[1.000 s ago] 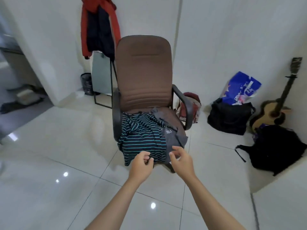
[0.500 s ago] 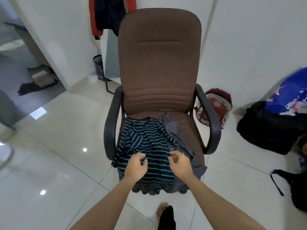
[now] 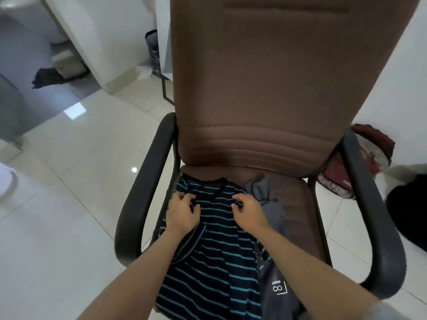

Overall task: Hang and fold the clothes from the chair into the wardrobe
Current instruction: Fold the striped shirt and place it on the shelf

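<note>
A brown office chair (image 3: 261,93) with black armrests fills the view. On its seat lies a dark shirt with teal stripes (image 3: 212,269), collar toward the backrest, hanging over the front edge. Beside it on the right lies a grey garment (image 3: 275,289) with a small white logo. My left hand (image 3: 182,213) pinches the striped shirt at its left shoulder. My right hand (image 3: 248,212) pinches it at the right shoulder. Both hands rest on the shirt just below the collar. No wardrobe is in view.
A red and grey bag (image 3: 367,162) sits on the floor behind the chair's right armrest, with a black bag (image 3: 409,211) further right. A dark cloth (image 3: 49,78) lies in the doorway at the upper left. White glossy tiles (image 3: 69,204) spread to the left.
I have come closer to the chair. Both hands moved up from the shirt's lower part to its shoulders and closed on the fabric.
</note>
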A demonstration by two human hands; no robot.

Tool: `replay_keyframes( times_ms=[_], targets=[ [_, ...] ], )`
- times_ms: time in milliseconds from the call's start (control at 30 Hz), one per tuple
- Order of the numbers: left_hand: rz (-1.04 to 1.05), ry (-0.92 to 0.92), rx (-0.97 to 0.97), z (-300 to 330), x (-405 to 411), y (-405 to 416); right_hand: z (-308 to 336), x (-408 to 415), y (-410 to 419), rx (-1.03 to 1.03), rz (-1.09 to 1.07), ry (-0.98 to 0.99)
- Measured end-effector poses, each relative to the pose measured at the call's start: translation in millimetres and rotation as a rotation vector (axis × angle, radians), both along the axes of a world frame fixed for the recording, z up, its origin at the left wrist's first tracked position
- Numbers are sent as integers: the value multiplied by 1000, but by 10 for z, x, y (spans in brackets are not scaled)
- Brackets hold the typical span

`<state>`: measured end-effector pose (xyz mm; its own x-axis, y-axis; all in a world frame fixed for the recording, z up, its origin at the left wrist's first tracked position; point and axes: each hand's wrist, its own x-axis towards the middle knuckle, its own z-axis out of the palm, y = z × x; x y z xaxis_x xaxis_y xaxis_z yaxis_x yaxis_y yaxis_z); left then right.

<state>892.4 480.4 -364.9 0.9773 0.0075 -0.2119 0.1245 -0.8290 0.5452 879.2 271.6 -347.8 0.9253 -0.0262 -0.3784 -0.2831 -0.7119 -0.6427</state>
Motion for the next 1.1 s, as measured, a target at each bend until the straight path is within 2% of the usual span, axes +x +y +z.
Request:
replay_keyframes(
  times_ms=[167, 267, 333, 433, 600, 733, 800, 900, 1000, 1100],
  targets=[
    [-27, 181, 62, -501, 306, -107, -550, 622, 7, -104, 73, 26],
    [23, 254, 109, -672, 339, -157, -795, 810, -14, -140, 115, 94],
    [89, 221, 137, -703, 359, -186, -921, 862, -37, -149, 147, 174],
    [213, 134, 87, -700, 412, -194, -1020, 868, -51, -128, 159, 194],
    [374, 38, -80, -468, 455, -129, -907, 846, -90, -68, 17, 180],
    [371, 46, -132, -143, 395, -50, -673, 775, -155, -23, -136, 266],
    [327, 53, -133, 78, 336, -12, -518, 692, -185, -19, -130, 301],
    [166, 155, -88, 455, 243, 46, -204, 453, -214, 78, -149, 222],
    [8, 267, -83, 854, 80, 114, 178, 73, -226, 160, -143, 42],
    [-51, 234, -155, 1298, -226, 200, 615, -426, -201, 272, -198, -151]
  ],
)
